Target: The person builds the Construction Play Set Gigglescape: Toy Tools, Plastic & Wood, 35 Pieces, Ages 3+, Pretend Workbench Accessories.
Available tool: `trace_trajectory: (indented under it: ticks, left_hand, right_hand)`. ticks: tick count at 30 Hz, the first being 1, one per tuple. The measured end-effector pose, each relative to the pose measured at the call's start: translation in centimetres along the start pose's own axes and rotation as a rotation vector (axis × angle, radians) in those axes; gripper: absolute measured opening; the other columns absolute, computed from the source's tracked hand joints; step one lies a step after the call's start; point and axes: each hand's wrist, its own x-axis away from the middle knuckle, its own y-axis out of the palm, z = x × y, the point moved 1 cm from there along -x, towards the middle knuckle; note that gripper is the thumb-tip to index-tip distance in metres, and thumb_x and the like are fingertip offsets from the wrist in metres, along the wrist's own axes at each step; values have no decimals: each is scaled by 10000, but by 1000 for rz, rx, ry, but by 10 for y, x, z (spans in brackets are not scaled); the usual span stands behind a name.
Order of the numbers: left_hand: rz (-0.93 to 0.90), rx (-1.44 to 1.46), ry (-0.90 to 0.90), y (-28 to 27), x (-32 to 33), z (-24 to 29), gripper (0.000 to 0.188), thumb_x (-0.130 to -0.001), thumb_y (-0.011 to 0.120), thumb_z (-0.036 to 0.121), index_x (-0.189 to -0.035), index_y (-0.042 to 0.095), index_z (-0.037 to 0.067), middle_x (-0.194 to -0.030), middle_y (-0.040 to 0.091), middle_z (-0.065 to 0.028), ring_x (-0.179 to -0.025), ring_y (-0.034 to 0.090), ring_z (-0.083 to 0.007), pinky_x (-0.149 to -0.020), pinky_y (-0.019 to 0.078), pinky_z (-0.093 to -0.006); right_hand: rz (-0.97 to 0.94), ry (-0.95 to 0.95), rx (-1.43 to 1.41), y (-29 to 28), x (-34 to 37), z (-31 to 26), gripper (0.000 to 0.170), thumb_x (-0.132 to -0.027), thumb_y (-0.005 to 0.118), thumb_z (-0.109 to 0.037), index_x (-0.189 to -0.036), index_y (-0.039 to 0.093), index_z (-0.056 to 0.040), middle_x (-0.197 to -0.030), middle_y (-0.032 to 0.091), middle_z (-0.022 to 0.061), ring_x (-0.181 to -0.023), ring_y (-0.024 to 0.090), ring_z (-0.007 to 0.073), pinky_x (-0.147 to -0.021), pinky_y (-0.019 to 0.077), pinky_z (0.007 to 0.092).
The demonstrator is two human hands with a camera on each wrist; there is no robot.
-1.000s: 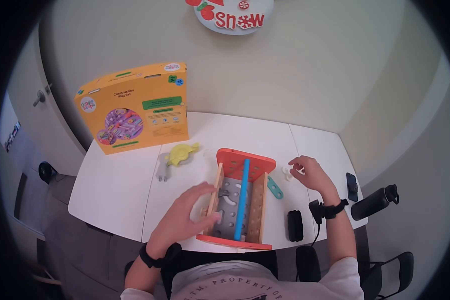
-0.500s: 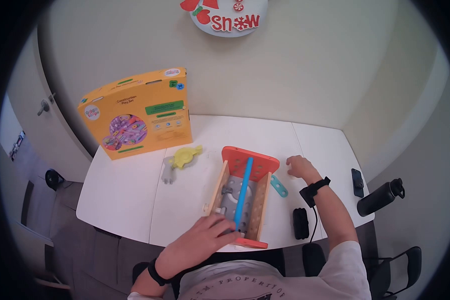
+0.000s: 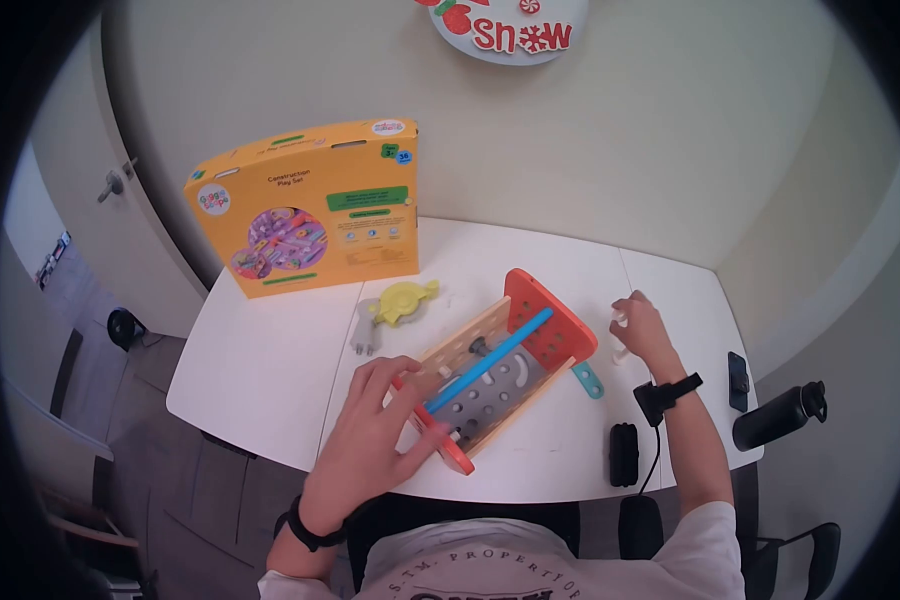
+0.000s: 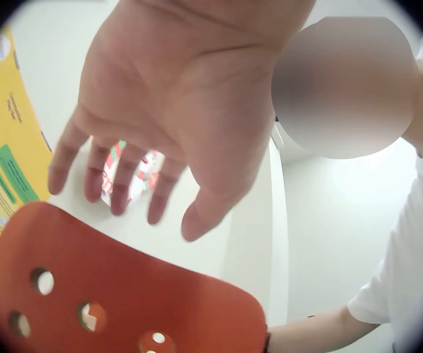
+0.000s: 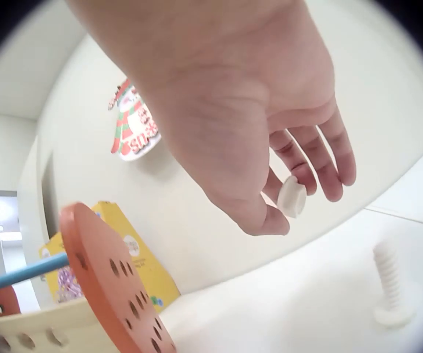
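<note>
In the head view, the toolbox (image 3: 560, 325) stood at an angle on the table (image 3: 250, 400), a blue rod (image 3: 500, 355) running between its red ends. The left hand (image 3: 365, 440) was at the near red end, fingers spread. The right hand (image 3: 646, 330) was beyond the teal strip (image 3: 589, 380), which lay beside the far red end. A yellow piece (image 3: 402, 301) and a grey piece (image 3: 365, 325) lay near the carton (image 3: 310, 210); the black case (image 3: 623, 455) lay on the right.

In the left wrist view, the left hand was open, holding nothing, its fingers apart by a red end; whether it touched the toolbox, I cannot tell.

In the right wrist view, the right hand pinched a white nut (image 5: 292, 197) between thumb and finger, off the table. A white screw (image 5: 390, 283) stood head down on the table near it, slightly tilted.
</note>
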Motion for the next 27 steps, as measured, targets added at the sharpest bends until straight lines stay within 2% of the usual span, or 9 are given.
trace_trajectory:
  ticks: [4,7,10,11,15,19,23,25,27]
  left_hand:
    - [15,-265,-224,35,9,13,1010,-807,873,442,-1573,385,0,-1601,247,-420,-1487,327,-589,-1173,417,-542]
    - [58,-99,-166,58,12,2,1196,-787,854,459,-1653,183,-20,-1624,37,-495,-1497,212,-674,-1194,374,-578]
    - [51,-98,-165,59,10,2,1190,-791,820,330,-1678,97,6,-1650,-7,-466,-1498,211,-672,-1202,367,-574]
    - [42,-77,-148,60,8,-1,1182,-786,801,297,-1678,81,8,-1657,-22,-456,-1509,190,-660,-1206,363,-571]
    - [-29,66,-146,57,1,-8,1178,-769,752,185,-1682,28,16,-1691,-66,-406,-1560,128,-592,-1225,345,-557]
    - [-118,371,-172,49,-8,-15,1192,-772,746,134,-1688,-9,29,-1718,-62,-357,-1603,121,-495,-1243,339,-523]
    - [-91,563,-266,47,-11,-29,1154,-820,745,148,-1684,-11,28,-1689,125,-343,-1587,218,-448,-1221,390,-472]
    - [-43,407,-355,40,-10,-26,1077,-863,748,237,-1682,88,5,-1607,373,-367,-1531,378,-450,-1176,454,-451]
    - [-206,152,-508,26,-13,-18,952,-911,716,371,-1637,247,-28,-1360,599,-326,-1349,571,-442,-1086,520,-435]
  right_hand:
    - [209,-16,-176,-46,14,-30,336,-834,775,-61,-1161,760,17,-1026,667,166,-883,721,322,-809,608,406]
    - [324,-107,-320,-74,31,-58,359,-844,778,-60,-1195,751,14,-1004,658,152,-860,716,287,-806,603,388]
    - [263,-181,-418,-95,48,-86,426,-844,791,-41,-1256,705,21,-1014,662,134,-870,719,245,-818,605,355]
    - [123,-208,-614,-105,67,-114,487,-827,803,-5,-1287,643,15,-1050,678,124,-938,740,222,-850,611,335]
    - [-173,-353,-781,-88,96,-154,470,-794,848,-18,-1205,620,-25,-1115,705,106,-1006,747,180,-901,611,322]
    - [-378,-443,-757,-46,107,-173,395,-804,850,-27,-1153,663,-21,-1075,717,119,-1001,754,230,-901,620,333]
    - [-416,-450,-682,-25,104,-186,332,-816,840,-56,-1113,699,-10,-1068,718,127,-963,745,256,-871,611,365]
    - [-417,-472,-662,-22,103,-189,317,-828,828,-76,-1113,709,-5,-1065,718,126,-945,738,257,-847,602,381]
    - [-344,-527,-639,-14,104,-190,301,-844,812,-93,-1115,717,-3,-1058,720,125,-932,730,259,-821,591,382]
